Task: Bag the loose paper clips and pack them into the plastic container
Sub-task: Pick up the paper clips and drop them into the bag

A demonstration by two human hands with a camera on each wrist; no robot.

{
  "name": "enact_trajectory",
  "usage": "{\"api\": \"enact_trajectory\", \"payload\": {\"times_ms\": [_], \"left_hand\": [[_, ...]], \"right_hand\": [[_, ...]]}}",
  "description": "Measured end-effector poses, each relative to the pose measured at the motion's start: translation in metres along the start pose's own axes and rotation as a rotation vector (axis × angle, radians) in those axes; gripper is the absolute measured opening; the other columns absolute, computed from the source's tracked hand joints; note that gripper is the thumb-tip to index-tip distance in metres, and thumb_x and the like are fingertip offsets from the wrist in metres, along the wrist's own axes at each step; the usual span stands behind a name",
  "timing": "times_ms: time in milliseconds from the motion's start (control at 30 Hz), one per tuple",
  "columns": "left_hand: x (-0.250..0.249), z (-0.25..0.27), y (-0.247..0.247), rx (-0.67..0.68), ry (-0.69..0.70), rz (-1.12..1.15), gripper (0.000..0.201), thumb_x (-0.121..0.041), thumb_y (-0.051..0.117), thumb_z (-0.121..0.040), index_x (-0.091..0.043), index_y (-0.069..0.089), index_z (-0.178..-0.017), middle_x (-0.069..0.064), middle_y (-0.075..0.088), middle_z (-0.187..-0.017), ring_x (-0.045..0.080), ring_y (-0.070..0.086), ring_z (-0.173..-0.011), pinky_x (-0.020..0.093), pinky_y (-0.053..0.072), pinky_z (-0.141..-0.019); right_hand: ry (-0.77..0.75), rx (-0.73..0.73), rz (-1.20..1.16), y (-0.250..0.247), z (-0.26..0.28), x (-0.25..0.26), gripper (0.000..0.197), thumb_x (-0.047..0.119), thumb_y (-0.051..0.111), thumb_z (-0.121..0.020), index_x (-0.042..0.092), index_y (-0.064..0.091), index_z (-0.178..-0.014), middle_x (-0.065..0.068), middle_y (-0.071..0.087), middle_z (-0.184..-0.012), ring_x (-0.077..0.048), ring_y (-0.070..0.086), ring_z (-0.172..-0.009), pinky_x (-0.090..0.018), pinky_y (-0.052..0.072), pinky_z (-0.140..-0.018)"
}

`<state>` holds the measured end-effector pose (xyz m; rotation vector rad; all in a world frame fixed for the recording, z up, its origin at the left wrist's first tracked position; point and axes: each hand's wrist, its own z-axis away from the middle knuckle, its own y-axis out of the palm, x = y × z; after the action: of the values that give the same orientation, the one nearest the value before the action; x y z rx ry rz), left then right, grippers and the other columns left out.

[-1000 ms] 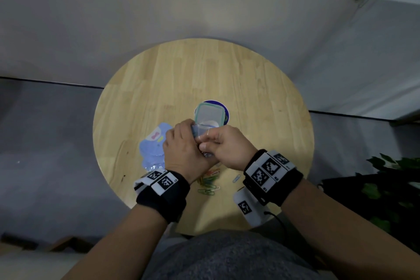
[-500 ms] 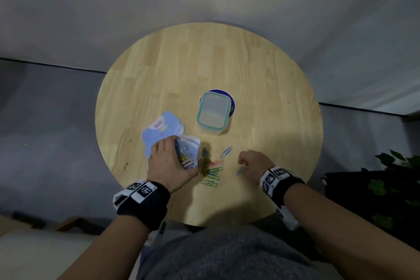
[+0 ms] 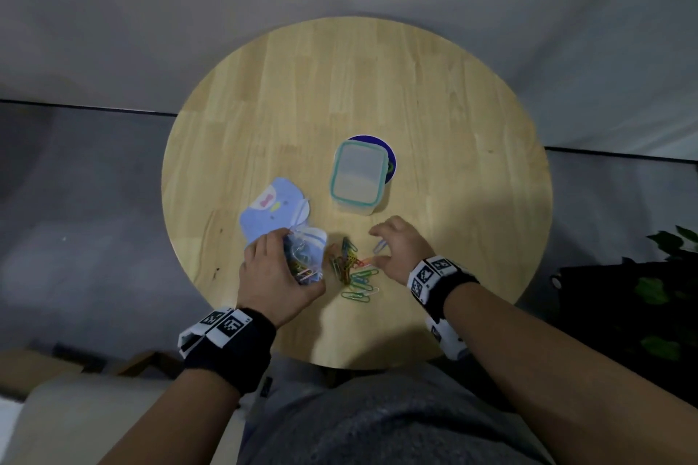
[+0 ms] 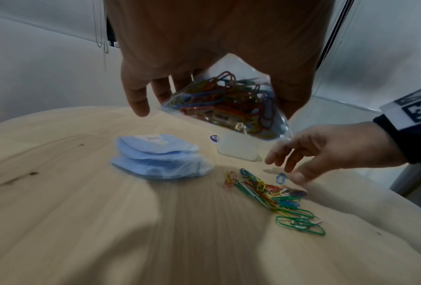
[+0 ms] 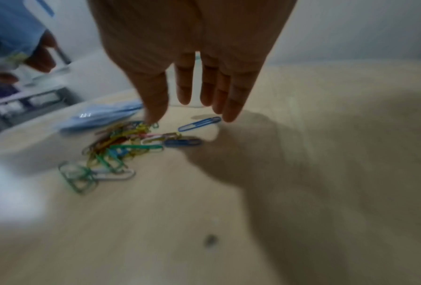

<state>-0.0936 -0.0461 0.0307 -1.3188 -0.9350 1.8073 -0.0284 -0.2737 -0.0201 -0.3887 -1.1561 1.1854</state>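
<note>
Loose paper clips (image 3: 353, 274) sit in a colourful heap near the table's (image 3: 453, 106) front edge. Right hand (image 3: 402, 251) hovers just over them, fingers spread and relaxed. Left hand (image 3: 277, 276) grips a clear bag (image 4: 229, 104) already stuffed with clips. Plastic container (image 3: 359, 177) waits behind, lid on.

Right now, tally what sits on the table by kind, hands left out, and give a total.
Plastic container, lid on: 1
Stack of blue bags: 1
Heap of loose paper clips: 1
Lone blue clip, apart from the heap: 1
Purple round sticker under the container: 1
Total: 5
</note>
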Motion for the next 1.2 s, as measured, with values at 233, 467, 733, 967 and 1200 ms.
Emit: {"api": "enact_trajectory", "payload": {"times_ms": [233,467,733,967,1200], "left_hand": [[-0.001,0.004,0.006,0.027,-0.018,0.011,0.088,-0.06,0.054,-0.044,-0.015,0.043,-0.119,0.006,0.052,-0.113,0.03,0.043,-0.108,0.041,0.043,-0.084],[-0.002,0.003,0.009,0.024,-0.016,0.016,0.085,-0.054,0.062,-0.046,-0.015,0.043,-0.119,0.006,0.052,-0.112,0.03,0.043,-0.108,0.041,0.043,-0.084],[-0.002,0.001,0.014,0.033,-0.006,0.022,0.086,-0.057,0.059,-0.044,-0.015,0.043,-0.118,0.005,0.051,-0.111,0.03,0.043,-0.106,0.04,0.043,-0.083],[-0.004,-0.005,0.026,0.071,0.021,0.031,0.08,-0.051,0.068,-0.047,-0.014,0.044,-0.114,0.005,0.051,-0.107,0.028,0.043,-0.102,0.038,0.043,-0.082],[-0.011,-0.014,0.035,0.087,0.041,0.063,0.08,-0.049,0.069,-0.046,-0.014,0.045,-0.114,0.006,0.052,-0.106,0.03,0.044,-0.101,0.04,0.045,-0.083]], "right_hand": [[-0.074,0.241,0.329,0.009,0.007,0.016,0.096,0.058,0.081,-0.05,0.016,0.04,-0.126,-0.007,0.044,-0.122,-0.027,0.042,-0.115,-0.041,0.043,-0.097],[-0.119,0.178,0.321,0.021,0.007,0.02,0.042,0.028,0.067,-0.079,0.012,0.048,-0.113,-0.011,0.053,-0.114,-0.031,0.051,-0.109,-0.045,0.049,-0.087],[-0.15,0.112,0.388,0.021,0.01,0.014,0.023,0.013,0.053,-0.084,0.01,0.058,-0.107,-0.011,0.059,-0.107,-0.032,0.053,-0.104,-0.042,0.048,-0.081],[-0.055,0.097,0.356,0.011,0.018,0.007,0.021,0.017,0.051,-0.086,0.008,0.061,-0.103,-0.013,0.061,-0.107,-0.034,0.053,-0.103,-0.038,0.043,-0.084],[0.065,0.018,0.01,-0.023,0.027,0.013,0.013,0.02,0.06,-0.081,0.012,0.066,-0.089,-0.011,0.071,-0.085,-0.029,0.063,-0.079,-0.032,0.049,-0.069]]}}
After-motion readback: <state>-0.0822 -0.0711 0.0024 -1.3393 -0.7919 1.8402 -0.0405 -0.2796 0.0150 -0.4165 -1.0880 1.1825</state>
